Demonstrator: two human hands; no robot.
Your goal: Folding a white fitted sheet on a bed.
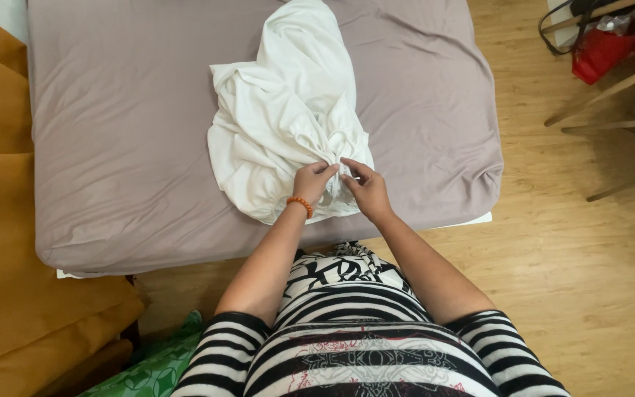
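A crumpled white garment (288, 110) lies in the middle of a mattress covered with a mauve-grey sheet (112, 132). My left hand (313, 181), with an orange bead bracelet on the wrist, pinches the cloth at the garment's near edge. My right hand (364, 188) grips the same bunched fabric just beside it, fingertips almost touching the left hand's. Both arms reach forward from my black-and-white striped top.
An orange-brown cover (1, 242) drapes along the left side. Wooden floor (575, 265) runs to the right of the mattress. A red bag (598, 50) and pale wooden chair legs (611, 110) stand at the top right. Green patterned cloth (156, 367) lies by my left side.
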